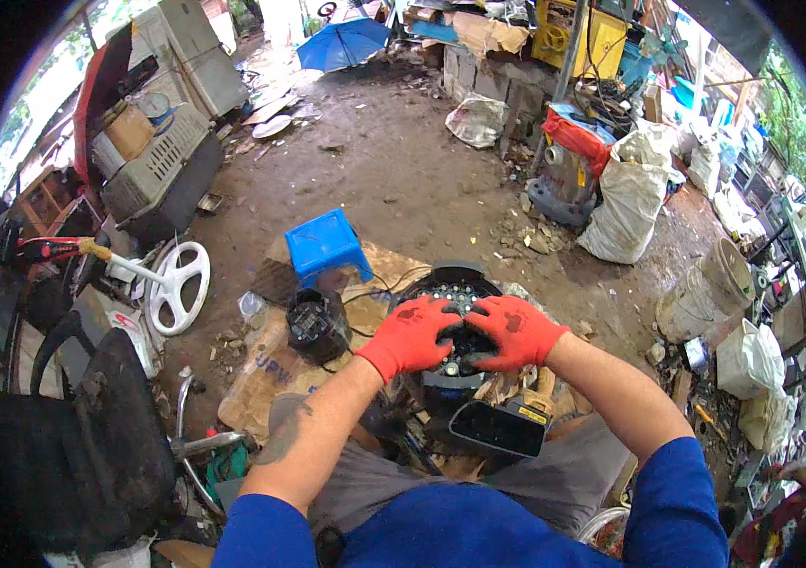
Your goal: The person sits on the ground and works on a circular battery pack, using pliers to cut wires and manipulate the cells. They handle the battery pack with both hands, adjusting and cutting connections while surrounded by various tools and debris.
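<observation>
My left hand and my right hand, both in red gloves, grip a round black appliance part from either side, fingers curled onto its studded top. What lies under my fingertips is partly hidden. Just below it, between my legs, lie a black boxy piece and a dusty yellow tool. Left of my hands, a smaller black housing with cables stands on worn cardboard.
A blue stool stands ahead on dirt ground. At left are a white wheel, black bags and junk. At right are white sacks, a bucket and scrap. A blue umbrella lies farther back.
</observation>
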The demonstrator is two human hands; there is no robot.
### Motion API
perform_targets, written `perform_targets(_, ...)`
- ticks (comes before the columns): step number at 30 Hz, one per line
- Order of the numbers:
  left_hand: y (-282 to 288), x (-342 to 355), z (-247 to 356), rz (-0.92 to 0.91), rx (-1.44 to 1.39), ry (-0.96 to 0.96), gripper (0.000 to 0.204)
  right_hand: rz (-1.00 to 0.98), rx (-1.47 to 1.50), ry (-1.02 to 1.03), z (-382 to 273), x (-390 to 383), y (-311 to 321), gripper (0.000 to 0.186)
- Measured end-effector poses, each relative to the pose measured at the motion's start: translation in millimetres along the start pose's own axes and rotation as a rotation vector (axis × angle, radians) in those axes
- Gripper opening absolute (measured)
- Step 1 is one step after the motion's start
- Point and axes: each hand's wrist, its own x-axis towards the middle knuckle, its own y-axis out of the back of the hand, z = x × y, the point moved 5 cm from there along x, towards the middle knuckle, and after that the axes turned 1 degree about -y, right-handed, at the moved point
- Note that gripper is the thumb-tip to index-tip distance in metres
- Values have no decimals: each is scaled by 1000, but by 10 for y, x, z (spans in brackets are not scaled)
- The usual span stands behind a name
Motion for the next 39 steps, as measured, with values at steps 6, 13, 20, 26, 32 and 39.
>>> perform_targets(6,-24,48,-62,80,38,24,57,148,59,-13,132,39,-90,54)
perform_targets(13,4,137,-66,71,-218,76,46,87,70,-289,215,240,-144,30)
perform_targets(20,110,169,-60,182,-373,112,33,471,511,-475,389,101,-63,29)
perform_targets(26,113,73,-290,252,-460,225,31,871,983,-561,-150,-489,172,23)
perform_targets(32,113,167,-216,227,-518,198,33,521,424,-554,-1044,-1179,-656,45)
perform_targets(39,111,225,-102,108,-437,73,35,415,296,-369,-1205,-1090,-798,51)
